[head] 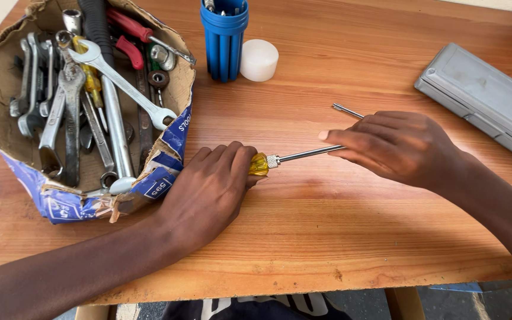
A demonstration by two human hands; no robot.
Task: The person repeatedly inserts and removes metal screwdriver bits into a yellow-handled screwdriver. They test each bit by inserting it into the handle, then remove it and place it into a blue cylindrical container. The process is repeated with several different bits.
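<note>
While my left hand (pixel 208 186) wraps the yellow screwdriver handle (pixel 258 164) on the wooden table (pixel 303 231), my right hand (pixel 395 147) pinches its steel shaft (pixel 309 153); seating a bit looks underway, needing steady alignment beside the torn tool box (pixel 167 172).

Both forearms enter from the lower corners of the frame, bare of any sleeve. The left hand (pixel 208 189) and right hand (pixel 398 148) wear no gloves, rings or watch.
</note>
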